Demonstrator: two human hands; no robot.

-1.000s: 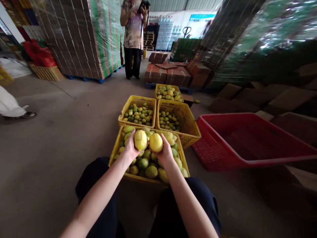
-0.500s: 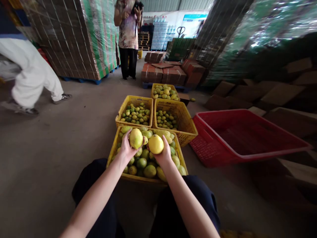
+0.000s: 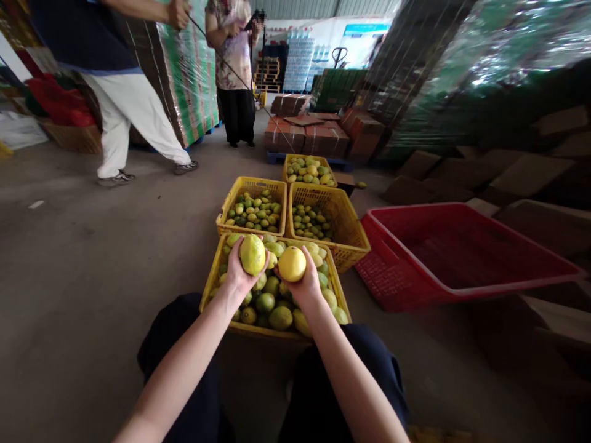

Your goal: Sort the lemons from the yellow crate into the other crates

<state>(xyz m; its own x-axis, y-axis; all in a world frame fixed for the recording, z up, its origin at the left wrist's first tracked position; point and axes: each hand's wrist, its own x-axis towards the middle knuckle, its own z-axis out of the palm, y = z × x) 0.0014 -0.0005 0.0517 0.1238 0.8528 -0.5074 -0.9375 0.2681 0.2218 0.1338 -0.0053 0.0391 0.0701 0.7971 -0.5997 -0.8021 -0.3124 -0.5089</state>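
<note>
I've L hand (image 3: pixel 237 272) fingers wrapped round 1st lemon (image 3: pixel 252 255), R hand (image 3: pixel 308 284) cupping 2nd lemon (image 3: pixel 292 264), both above full crate (image 3: pixel 258 331); red bin (image 3: pixel 394 277) @ approx 3 o'clock.

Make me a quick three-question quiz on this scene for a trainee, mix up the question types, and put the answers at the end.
1. True or false: the person's left hand is empty.

2. Multiple choice: to the right of the yellow crates is a large crate. What colour is it?
A) blue
B) red
C) white

3. Count: how many yellow crates with fruit in them stand in front of the person?

Key:
1. False; it holds a yellow-green fruit.
2. B
3. Four: one nearest, two side by side behind it, and one farther back.
</note>
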